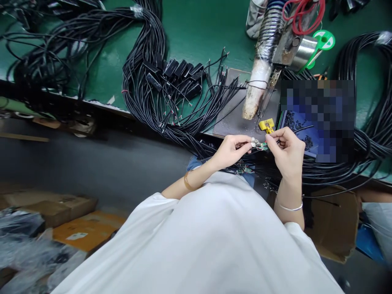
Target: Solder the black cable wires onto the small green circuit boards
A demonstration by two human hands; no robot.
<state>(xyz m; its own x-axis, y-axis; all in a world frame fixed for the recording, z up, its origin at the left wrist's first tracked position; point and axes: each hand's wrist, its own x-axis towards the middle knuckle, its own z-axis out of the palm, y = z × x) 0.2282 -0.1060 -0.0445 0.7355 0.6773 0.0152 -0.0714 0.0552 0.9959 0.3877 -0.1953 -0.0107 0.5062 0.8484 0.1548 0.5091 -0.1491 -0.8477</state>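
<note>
At the front edge of the bench, my right hand [287, 149] pinches a small green circuit board [262, 146] between thumb and fingers. My left hand [232, 150] is closed at the board's left end, its fingertips on thin wires [256, 143]; their exact hold is too small to make out. Just beyond the board sits a yellow piece [266, 125] on a small stand. More green boards with wires [245, 168] lie below my hands, near my lap. Above them, a soldering fixture carries a solder spool [303, 53] with a green flange.
Bundled black cables [141, 94] with black housings [180, 71] cover the bench's left side. A wrapped hose [260, 77] hangs down near my hands. To the right are a blue tray [306, 136] of small black parts and another cable coil [346, 61]. Cardboard boxes [88, 228] stand lower left.
</note>
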